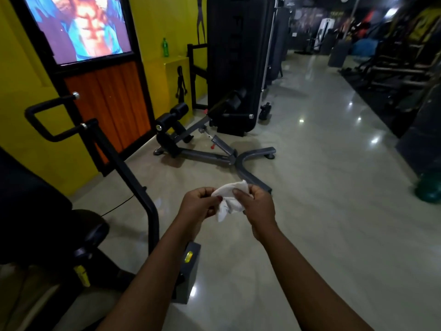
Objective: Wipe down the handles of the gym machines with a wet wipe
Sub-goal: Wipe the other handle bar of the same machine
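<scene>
A crumpled white wet wipe (229, 199) hangs between both hands, out in front of me over the floor. My left hand (198, 204) pinches its left edge with curled fingers. My right hand (257, 206) grips its right side, thumb on top. To the left stands a black gym machine with a bent black handle (45, 125) ending in two chrome-capped bars, well above and to the left of my hands. Neither hand touches any machine.
A black padded seat (28, 211) fills the lower left. An adjustable bench (191, 142) with roller pads lies ahead on the glossy tiled floor (322, 187), before a tall black weight-stack machine (236, 63). More machines line the right side. A green ball (429, 192) sits at the right.
</scene>
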Tool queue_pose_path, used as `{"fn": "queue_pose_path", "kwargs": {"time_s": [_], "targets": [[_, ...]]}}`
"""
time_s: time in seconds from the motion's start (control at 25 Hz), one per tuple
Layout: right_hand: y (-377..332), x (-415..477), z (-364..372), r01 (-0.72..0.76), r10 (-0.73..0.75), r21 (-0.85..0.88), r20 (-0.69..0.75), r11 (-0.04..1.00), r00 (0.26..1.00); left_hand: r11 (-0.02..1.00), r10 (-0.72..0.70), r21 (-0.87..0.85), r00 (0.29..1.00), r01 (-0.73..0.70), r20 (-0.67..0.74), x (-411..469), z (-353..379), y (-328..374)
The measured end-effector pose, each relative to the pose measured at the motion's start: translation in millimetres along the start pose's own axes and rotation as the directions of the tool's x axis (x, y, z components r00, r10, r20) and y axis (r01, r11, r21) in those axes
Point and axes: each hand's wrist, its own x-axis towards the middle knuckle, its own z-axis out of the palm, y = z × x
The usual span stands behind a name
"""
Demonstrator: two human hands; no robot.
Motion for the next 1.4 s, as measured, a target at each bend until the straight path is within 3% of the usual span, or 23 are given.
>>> {"fn": "queue_pose_path", "kwargs": {"time_s": [0.12, 0.24, 0.36, 0.48, 0.56, 0.64, 0.72, 0.8, 0.88, 0.96, 1.0, 1.08, 1.16, 1.2, 1.28, 1.32, 1.4], "targets": [[-9, 50, -44, 0.014, -0.014, 0.009, 0.031, 1.000, 0.999, 0.982, -0.101, -0.151, 0.992, 0.113, 0.081, 32, 36, 6], [-13, 99, -69, -0.033, 0.028, 0.066, 0.061, 0.997, 0.998, 0.977, -0.162, -0.120, 0.978, 0.179, 0.133, 75, 57, 11], [-9, 147, -76, -0.079, 0.065, 0.114, 0.124, 0.990, 0.990, 0.995, -0.093, -0.038, 0.990, 0.097, 0.103, 126, 70, 12], [-5, 218, -72, 0.005, -0.001, -0.080, 0.050, 0.997, 0.999, 0.998, 0.023, 0.061, 0.989, -0.032, 0.148, 189, 78, 21], [-12, 266, -63, 0.083, -0.087, -0.235, -0.009, 0.968, 0.996, 0.964, 0.074, 0.237, 0.977, -0.122, 0.201, 233, 81, 29], [-20, 304, -50, 0.179, -0.176, -0.291, 0.036, 0.940, 0.984, 0.925, 0.066, 0.360, 0.983, -0.125, 0.173, 275, 81, 37], [-23, 334, -31, 0.294, -0.262, -0.310, 0.141, 0.904, 0.955, 0.966, 0.006, 0.259, 0.998, -0.021, 0.060, 313, 83, 48], [-19, 364, -11, 0.420, -0.348, -0.352, 0.252, 0.836, 0.903, 0.991, -0.126, -0.066, 0.987, 0.119, -0.100, 350, 82, 59], [-11, 391, 9, 0.564, -0.448, -0.377, 0.356, 0.734, 0.820, 0.946, -0.198, -0.294, 0.961, 0.136, -0.194, 382, 76, 68], [-8, 415, 28, 0.611, -0.469, -0.328, 0.418, 0.721, 0.778, 0.953, -0.163, -0.288, 0.956, 0.089, -0.244, 410, 64, 69], [-6, 426, 37, 0.583, -0.452, -0.288, 0.410, 0.760, 0.792, 0.962, -0.132, -0.265, 0.957, 0.061, -0.258, 422, 56, 70], [-1, 459, 62, 0.399, -0.335, -0.173, 0.309, 0.901, 0.890, 0.966, -0.095, -0.257, 0.953, 0.019, -0.287, 456, 38, 74], [-3, 499, 94, 0.023, -0.037, 0.046, 0.329, 0.999, 0.944, 0.967, -0.073, -0.254, 0.950, -0.006, -0.304, 489, 19, 85], [-3, 521, 111, -0.182, 0.098, 0.163, 0.422, 0.970, 0.901, 0.966, -0.064, -0.256, 0.948, -0.019, -0.313, 505, 10, 91], [-12, 564, 144, -0.495, 0.224, 0.317, 0.612, 0.809, 0.759, 0.964, -0.039, -0.261, 0.933, -0.060, -0.358, 537, -12, 103], [-18, 582, 158, -0.567, 0.236, 0.350, 0.657, 0.746, 0.716, 0.967, -0.029, -0.243, 0.918, -0.074, -0.397, 551, -22, 108], [-28, 618, 189, -0.585, 0.240, 0.332, 0.682, 0.740, 0.690, 0.976, -0.024, -0.200, 0.864, -0.089, -0.503, 576, -44, 116]]}}
